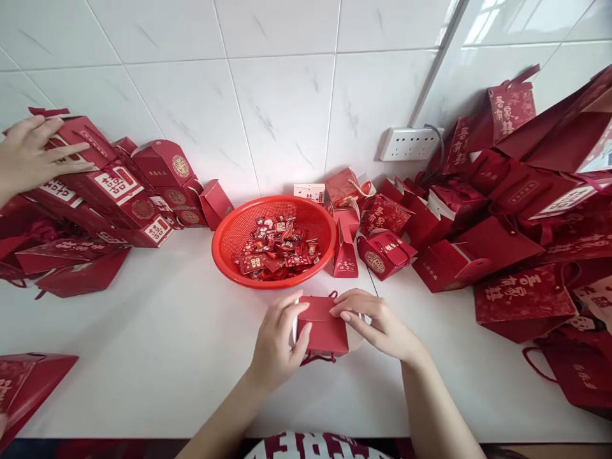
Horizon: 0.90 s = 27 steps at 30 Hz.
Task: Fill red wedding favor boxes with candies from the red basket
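A small red gift box (323,335) with dark red cord handles sits on the white table in front of me. Its top panel faces up, and pale flaps show at both sides. My left hand (280,341) is around its left side, thumb and fingers on the box's edge. On the right, my right hand (375,322) rests its fingertips on the upper right corner of the box, thumb near the side flap. Just behind the box stands a red plastic basket (224,262) with many red-wrapped candies (280,245) in it.
Stacked red gift boxes (160,169) line the left, where another person's hand (43,153) touches the top one. More red boxes (523,293) crowd the right side. A power strip (406,145) is on the tiled wall. One red box (33,389) lies at the front left.
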### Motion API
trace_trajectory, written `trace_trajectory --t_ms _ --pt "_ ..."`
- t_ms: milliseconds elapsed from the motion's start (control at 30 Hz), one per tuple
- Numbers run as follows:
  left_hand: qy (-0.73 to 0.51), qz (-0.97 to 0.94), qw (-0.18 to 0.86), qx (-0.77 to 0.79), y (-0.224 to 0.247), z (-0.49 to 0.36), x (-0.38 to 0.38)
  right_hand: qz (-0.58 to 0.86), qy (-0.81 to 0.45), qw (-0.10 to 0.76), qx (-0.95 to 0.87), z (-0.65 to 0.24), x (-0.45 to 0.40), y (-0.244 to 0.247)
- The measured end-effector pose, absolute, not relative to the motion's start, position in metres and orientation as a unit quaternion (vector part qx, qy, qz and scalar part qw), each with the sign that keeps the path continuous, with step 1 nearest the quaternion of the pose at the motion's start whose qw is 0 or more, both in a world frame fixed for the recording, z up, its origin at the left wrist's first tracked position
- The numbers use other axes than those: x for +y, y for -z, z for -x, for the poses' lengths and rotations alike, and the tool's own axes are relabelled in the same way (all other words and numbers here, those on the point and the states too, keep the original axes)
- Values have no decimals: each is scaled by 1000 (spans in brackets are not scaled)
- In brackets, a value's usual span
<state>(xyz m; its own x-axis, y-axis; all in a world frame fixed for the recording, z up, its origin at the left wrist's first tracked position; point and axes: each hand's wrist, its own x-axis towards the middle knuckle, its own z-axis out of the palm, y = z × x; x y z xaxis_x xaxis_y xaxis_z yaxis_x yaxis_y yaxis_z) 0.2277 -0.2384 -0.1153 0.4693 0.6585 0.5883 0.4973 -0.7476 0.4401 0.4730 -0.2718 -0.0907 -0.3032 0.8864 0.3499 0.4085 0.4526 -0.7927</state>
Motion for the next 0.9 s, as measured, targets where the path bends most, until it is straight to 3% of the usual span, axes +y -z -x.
trace_trajectory --t_ms 200,300,400,567,800,900 --pt "-266 -925 121 243 123 -230 -241 432 -287 430 -739 -453 -269 101" --pt "-223 -928 163 250 126 -229 -244 411 -286 383 -777 -443 -268 104" --pt "-215 -914 209 272 127 -223 -245 412 -304 345 -787 -441 -268 106" --pt "-216 -887 283 295 131 -204 -240 394 -406 350 -746 -445 -269 109" --pt "-206 -923 223 237 127 -172 -250 382 -418 338 -752 -428 -274 103" --pt "-197 -910 187 314 120 -130 -248 420 -393 334 -747 -431 -275 105"
